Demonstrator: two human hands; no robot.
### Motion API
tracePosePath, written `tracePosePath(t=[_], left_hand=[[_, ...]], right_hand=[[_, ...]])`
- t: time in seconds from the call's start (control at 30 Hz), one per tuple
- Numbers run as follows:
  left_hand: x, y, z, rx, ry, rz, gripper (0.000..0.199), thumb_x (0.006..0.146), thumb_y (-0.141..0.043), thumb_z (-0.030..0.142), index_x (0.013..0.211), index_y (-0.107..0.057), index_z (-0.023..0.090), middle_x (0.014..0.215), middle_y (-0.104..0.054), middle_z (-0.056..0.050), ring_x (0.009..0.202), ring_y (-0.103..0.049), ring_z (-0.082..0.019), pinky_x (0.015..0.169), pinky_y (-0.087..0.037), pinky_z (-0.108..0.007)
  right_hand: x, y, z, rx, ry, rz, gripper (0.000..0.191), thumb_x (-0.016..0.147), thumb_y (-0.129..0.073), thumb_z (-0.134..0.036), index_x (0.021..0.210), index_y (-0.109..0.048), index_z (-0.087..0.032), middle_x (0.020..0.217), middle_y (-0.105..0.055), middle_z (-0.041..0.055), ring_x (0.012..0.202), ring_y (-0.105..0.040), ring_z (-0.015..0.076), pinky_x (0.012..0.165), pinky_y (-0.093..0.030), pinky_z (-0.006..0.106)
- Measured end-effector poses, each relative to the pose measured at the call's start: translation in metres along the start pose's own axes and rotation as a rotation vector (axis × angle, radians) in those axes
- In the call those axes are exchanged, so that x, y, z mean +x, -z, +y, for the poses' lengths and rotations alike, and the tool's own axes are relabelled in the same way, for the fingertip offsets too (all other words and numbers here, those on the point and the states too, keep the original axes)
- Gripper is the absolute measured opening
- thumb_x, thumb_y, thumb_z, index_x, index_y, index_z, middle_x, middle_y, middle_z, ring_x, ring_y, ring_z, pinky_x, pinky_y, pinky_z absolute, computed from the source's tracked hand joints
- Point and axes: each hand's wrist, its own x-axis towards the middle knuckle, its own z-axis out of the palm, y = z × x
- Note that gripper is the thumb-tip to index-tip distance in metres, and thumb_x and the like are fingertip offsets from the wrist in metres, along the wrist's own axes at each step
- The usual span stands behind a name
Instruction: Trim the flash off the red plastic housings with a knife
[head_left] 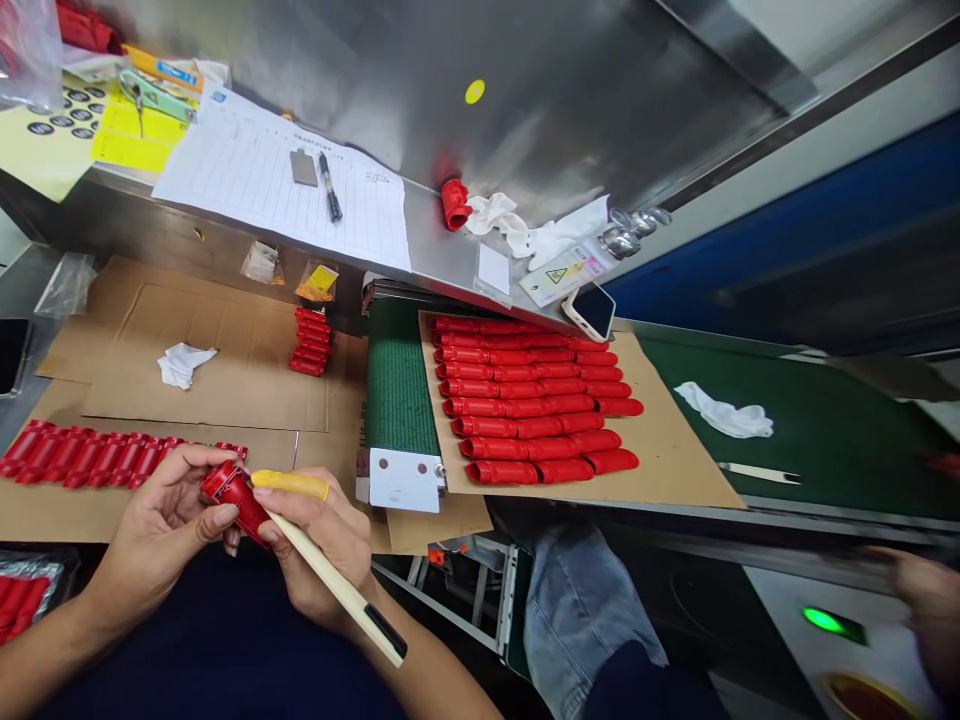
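Observation:
My left hand point(169, 520) grips a glossy red hollow part point(241, 500) by its upper end, fingers wrapped round it. A pale flat stick with a black end point(337, 585) is held by my right hand point(322, 530), whose index finger wears a yellow finger cot point(289, 484). The stick slants down to the right, its upper tip hidden at the red part, and the right fingers also touch that part. Behind my hands a row of similar red parts point(90, 455) lies on cardboard point(217, 405). A short stack of smaller red pieces point(310, 342) is farther back.
Rows of red parts point(525, 405) cover cardboard on a green conveyor point(397, 375). A steel shelf holds a paper sheet point(247, 185), a pen point(330, 190) and a phone point(592, 310). Another person's hand point(922, 590) is at far right; denim-clad legs point(585, 600) are nearby.

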Motion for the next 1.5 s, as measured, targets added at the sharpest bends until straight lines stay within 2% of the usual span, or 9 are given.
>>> tracePosePath(t=[0.4, 0.63, 0.8, 0.9, 1.03, 1.13, 1.27, 1.4, 1.5], left_hand=[[-0.006, 0.005, -0.009, 0.085, -0.028, 0.092, 0.040, 0.080, -0.094, 0.031, 0.113, -0.072, 0.023, 0.086, -0.080, -0.003, 0.062, -0.075, -0.019, 0.056, -0.068, -0.031], [-0.003, 0.007, -0.005, 0.108, -0.002, -0.005, 0.041, 0.084, -0.091, 0.032, 0.121, -0.076, 0.022, 0.080, -0.079, -0.003, 0.059, -0.073, -0.017, 0.055, -0.064, -0.026], [-0.005, 0.008, -0.007, 0.083, 0.021, -0.026, 0.042, 0.084, -0.091, 0.031, 0.123, -0.078, 0.023, 0.074, -0.075, -0.001, 0.054, -0.069, -0.015, 0.052, -0.060, -0.023], [-0.007, 0.012, -0.011, 0.114, 0.039, 0.004, 0.044, 0.082, -0.093, 0.032, 0.123, -0.080, 0.024, 0.083, -0.079, -0.004, 0.064, -0.075, -0.019, 0.056, -0.062, -0.024], [-0.008, 0.019, -0.016, 0.157, 0.067, 0.020, 0.046, 0.080, -0.094, 0.034, 0.123, -0.081, 0.024, 0.112, -0.083, -0.012, 0.098, -0.082, -0.031, 0.075, -0.070, -0.033], [-0.007, 0.021, -0.014, 0.185, 0.060, 0.017, 0.046, 0.081, -0.093, 0.034, 0.124, -0.080, 0.024, 0.118, -0.083, -0.012, 0.098, -0.082, -0.029, 0.077, -0.070, -0.031], [-0.005, 0.015, -0.004, 0.184, 0.013, 0.084, 0.042, 0.079, -0.095, 0.036, 0.118, -0.082, 0.024, 0.108, -0.085, -0.009, 0.087, -0.081, -0.022, 0.067, -0.066, -0.022], [-0.007, 0.008, 0.003, 0.139, 0.041, 0.139, 0.044, 0.078, -0.095, 0.039, 0.117, -0.082, 0.026, 0.104, -0.085, -0.007, 0.091, -0.082, -0.022, 0.072, -0.066, -0.022], [-0.007, 0.009, 0.001, 0.167, 0.033, 0.060, 0.043, 0.079, -0.095, 0.037, 0.119, -0.082, 0.026, 0.111, -0.086, -0.009, 0.091, -0.083, -0.025, 0.073, -0.069, -0.027]], right_hand=[[0.002, 0.003, -0.008, -0.060, 0.039, 0.018, 0.028, 0.102, -0.063, -0.012, 0.129, -0.070, -0.016, 0.106, -0.083, 0.0145, 0.093, -0.080, 0.0239, 0.084, -0.066, 0.042], [0.006, 0.014, -0.014, 0.138, -0.245, 0.013, 0.016, 0.102, -0.069, -0.018, 0.115, -0.079, -0.022, 0.106, -0.085, 0.0090, 0.092, -0.078, 0.0215, 0.084, -0.063, 0.037], [0.004, 0.012, -0.011, 0.156, -0.320, 0.021, 0.017, 0.101, -0.071, -0.020, 0.114, -0.081, -0.023, 0.103, -0.085, 0.0073, 0.089, -0.077, 0.0198, 0.083, -0.060, 0.034], [0.004, 0.012, -0.010, 0.156, -0.331, 0.012, 0.017, 0.100, -0.071, -0.019, 0.113, -0.082, -0.023, 0.103, -0.085, 0.0070, 0.090, -0.077, 0.0191, 0.083, -0.060, 0.032], [0.008, 0.014, -0.009, 0.137, -0.375, -0.033, 0.013, 0.100, -0.072, -0.021, 0.108, -0.082, -0.022, 0.099, -0.085, 0.0073, 0.088, -0.077, 0.0186, 0.081, -0.060, 0.030], [0.009, 0.017, -0.008, 0.097, -0.423, -0.057, 0.013, 0.100, -0.071, -0.025, 0.105, -0.083, -0.022, 0.095, -0.084, 0.0069, 0.085, -0.077, 0.0186, 0.078, -0.059, 0.029], [0.006, 0.023, -0.008, 0.109, -0.499, -0.117, 0.014, 0.101, -0.070, -0.026, 0.101, -0.083, -0.022, 0.092, -0.084, 0.0054, 0.081, -0.077, 0.0182, 0.075, -0.059, 0.029], [0.006, 0.025, -0.009, 0.125, -0.411, -0.044, 0.014, 0.101, -0.069, -0.020, 0.107, -0.081, -0.024, 0.096, -0.084, 0.0048, 0.089, -0.076, 0.0191, 0.082, -0.059, 0.031], [0.011, 0.022, -0.010, 0.062, -0.337, -0.051, 0.019, 0.100, -0.066, -0.015, 0.109, -0.081, -0.022, 0.091, -0.082, 0.0051, 0.088, -0.074, 0.0193, 0.083, -0.059, 0.031]])
